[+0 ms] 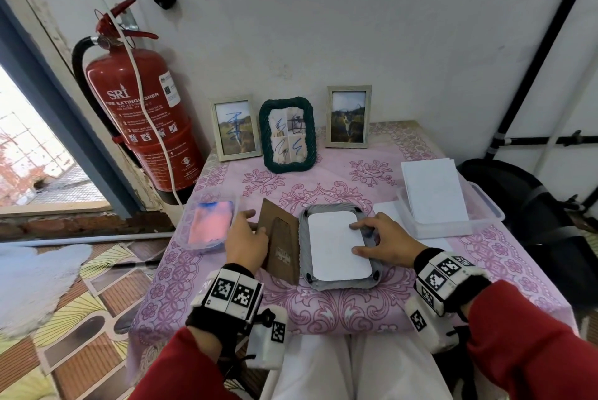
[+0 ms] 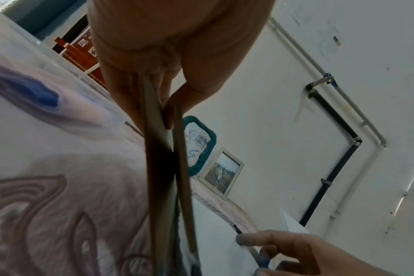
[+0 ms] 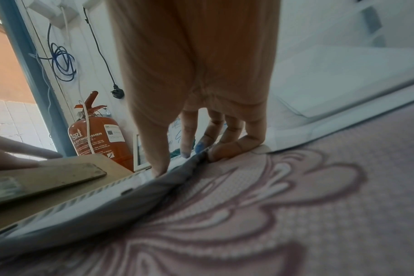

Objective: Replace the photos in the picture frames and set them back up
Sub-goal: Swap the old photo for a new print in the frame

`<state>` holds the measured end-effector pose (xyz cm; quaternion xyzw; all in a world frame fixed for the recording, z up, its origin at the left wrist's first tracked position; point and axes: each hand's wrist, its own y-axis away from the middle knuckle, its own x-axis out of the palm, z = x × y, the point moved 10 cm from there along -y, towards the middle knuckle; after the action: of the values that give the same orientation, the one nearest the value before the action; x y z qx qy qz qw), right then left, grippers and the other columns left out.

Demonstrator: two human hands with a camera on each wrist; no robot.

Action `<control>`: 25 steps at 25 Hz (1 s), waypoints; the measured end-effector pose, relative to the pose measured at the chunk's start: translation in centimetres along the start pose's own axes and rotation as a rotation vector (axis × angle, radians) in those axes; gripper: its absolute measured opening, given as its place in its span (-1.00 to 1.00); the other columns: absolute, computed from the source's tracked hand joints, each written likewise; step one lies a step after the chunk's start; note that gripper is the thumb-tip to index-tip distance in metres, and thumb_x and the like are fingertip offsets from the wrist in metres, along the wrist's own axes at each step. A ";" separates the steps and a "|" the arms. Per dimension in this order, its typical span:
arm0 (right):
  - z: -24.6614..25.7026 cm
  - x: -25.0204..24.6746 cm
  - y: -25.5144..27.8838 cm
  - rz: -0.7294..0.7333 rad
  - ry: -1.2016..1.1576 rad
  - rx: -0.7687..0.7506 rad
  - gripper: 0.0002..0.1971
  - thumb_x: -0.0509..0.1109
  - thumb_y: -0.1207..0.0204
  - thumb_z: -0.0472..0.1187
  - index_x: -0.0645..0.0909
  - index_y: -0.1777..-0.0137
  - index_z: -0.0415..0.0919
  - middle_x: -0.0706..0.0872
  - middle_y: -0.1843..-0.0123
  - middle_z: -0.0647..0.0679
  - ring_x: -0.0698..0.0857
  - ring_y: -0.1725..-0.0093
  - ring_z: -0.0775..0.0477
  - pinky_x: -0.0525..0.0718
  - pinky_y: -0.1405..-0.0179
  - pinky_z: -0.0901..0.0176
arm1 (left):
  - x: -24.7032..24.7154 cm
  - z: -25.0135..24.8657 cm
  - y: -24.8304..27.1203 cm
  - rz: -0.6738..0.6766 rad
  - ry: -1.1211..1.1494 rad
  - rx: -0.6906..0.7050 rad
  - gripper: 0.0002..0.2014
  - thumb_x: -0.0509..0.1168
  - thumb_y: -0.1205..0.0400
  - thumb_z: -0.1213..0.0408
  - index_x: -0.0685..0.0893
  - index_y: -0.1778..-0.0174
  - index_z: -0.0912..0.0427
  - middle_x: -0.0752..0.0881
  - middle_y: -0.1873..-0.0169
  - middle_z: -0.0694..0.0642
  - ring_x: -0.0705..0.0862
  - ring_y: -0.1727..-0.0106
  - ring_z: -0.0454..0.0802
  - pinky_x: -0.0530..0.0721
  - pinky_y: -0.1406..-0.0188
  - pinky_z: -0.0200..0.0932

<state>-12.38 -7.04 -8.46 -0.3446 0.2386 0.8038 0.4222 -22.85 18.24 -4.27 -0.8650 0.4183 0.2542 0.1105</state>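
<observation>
A grey frame (image 1: 343, 284) lies face down at the middle of the table with a white photo sheet (image 1: 333, 250) in its recess. My right hand (image 1: 369, 234) rests on the sheet's right side with spread fingers, thumb and forefinger on the paper; the other fingers (image 3: 234, 147) sit at the frame's (image 3: 130, 201) right rim. My left hand (image 1: 246, 236) pinches the brown backing board (image 1: 280, 237) with its stand, tilted up on edge just left of the frame. The left wrist view shows my left hand (image 2: 165, 114) pinching the board (image 2: 158, 168) between thumb and fingers.
Three frames stand along the wall: a silver one (image 1: 235, 127), a green rope one (image 1: 287, 134), another silver one (image 1: 348, 116). A clear tub with white sheets (image 1: 449, 202) sits right; a clear tub with pink-blue contents (image 1: 210, 225) left. A fire extinguisher (image 1: 139, 108) hangs left of the table.
</observation>
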 end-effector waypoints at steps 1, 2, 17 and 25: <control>0.0 0.0 0.0 0.000 0.002 0.001 -0.44 0.55 -0.38 -0.11 0.52 -0.40 -0.10 0.38 -0.05 -0.06 0.50 -0.07 0.05 0.42 -0.12 0.40 | -0.4 -0.4 -0.1 -0.011 0.016 0.014 -0.64 0.22 -0.61 0.47 0.52 -0.34 0.26 0.69 -0.09 0.25 0.61 -0.05 0.10 0.56 -0.08 -0.08; 0.0 0.0 0.0 0.000 0.003 0.001 -0.44 0.56 -0.38 -0.11 0.52 -0.40 -0.10 0.38 -0.05 -0.06 0.50 -0.06 0.05 0.42 -0.12 0.40 | -0.8 -0.8 -0.1 -0.027 0.040 0.029 -0.66 0.21 -0.61 0.47 0.54 -0.32 0.24 0.69 -0.07 0.23 0.62 -0.04 0.10 0.61 -0.11 -0.05; 0.1 -0.5 0.0 -0.025 -0.048 -0.010 -0.62 0.46 -0.46 -0.21 0.59 -0.29 -0.10 0.43 0.04 -0.06 0.49 0.11 0.07 0.37 0.25 0.53 | 5.5 -1.5 3.0 0.162 0.411 0.013 -0.65 0.31 -0.57 0.51 0.56 -0.29 0.29 0.67 0.00 0.27 0.68 0.02 0.18 0.72 -0.04 0.12; 0.0 -0.8 0.4 -0.044 -0.135 0.019 -0.56 0.29 -0.47 -0.44 0.50 -0.36 -0.21 0.59 -0.22 -0.25 0.58 -0.07 -0.10 0.50 -0.01 0.17 | 8.5 -0.2 3.2 0.164 0.502 -0.056 -0.62 0.34 -0.54 0.53 0.56 -0.29 0.30 0.67 0.03 0.27 0.66 0.05 0.12 0.69 0.04 -0.02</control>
<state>-12.40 -7.68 -7.78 -0.2907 0.2097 0.8133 0.4583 -20.82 10.50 -8.57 -0.8669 0.4940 0.0512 -0.0414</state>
